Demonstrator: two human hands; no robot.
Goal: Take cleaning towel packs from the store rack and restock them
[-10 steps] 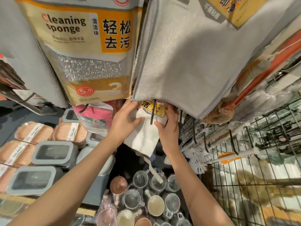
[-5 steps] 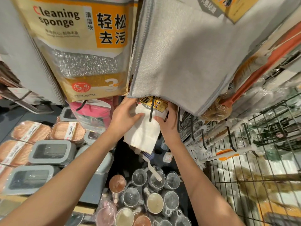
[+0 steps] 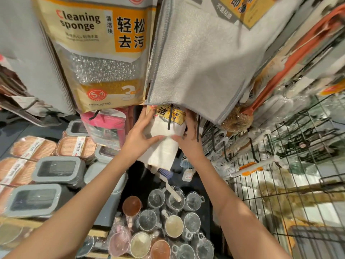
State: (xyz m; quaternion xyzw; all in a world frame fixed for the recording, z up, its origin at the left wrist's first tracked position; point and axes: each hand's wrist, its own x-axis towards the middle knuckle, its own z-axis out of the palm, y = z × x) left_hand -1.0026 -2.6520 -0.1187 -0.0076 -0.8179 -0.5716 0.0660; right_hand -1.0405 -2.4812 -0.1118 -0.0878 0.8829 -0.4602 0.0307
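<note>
We are gripping one white towel pack (image 3: pixel 164 141) with left hand (image 3: pixel 139 138) and right hand (image 3: pixel 188 141), below one bag (image 3: pixel 104 53) reading "Cleaning sponge"; two "SOAP BOX" boxes (image 3: pixel 76 148) are sitting left of the pack.

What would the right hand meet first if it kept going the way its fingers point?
Probably the grey towel hanging overhead: the right hand, holding the white towel pack, points up toward its lower edge. Depth is unclear.
</note>
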